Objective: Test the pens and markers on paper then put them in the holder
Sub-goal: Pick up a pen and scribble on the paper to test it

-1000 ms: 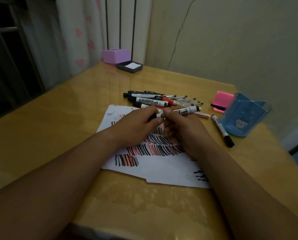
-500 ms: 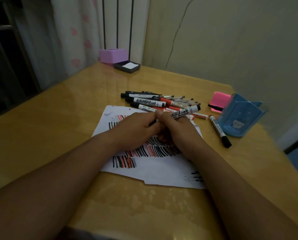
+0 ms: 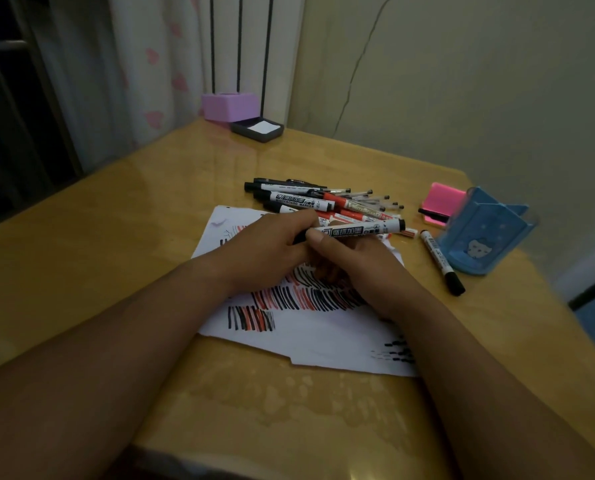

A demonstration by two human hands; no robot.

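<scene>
Glossy tan surface [image 3: 116, 237]. White paper [image 3: 323, 341] with an uneven edge, hatched in red and black strokes. Cylindrical whiteboard marker [image 3: 358, 231], white barrel and black ends, lies horizontal at frame centre. Left hand [image 3: 268, 251] is curled round its cap end; right hand [image 3: 354, 261] pinches the barrel. Blue plastic holder [image 3: 479, 237] sits at right, apart from both hands.

Dim warm indoor light, soft glare on the glossy table [image 3: 122, 244], wide-angle bending at edges, slightly soft focus
</scene>
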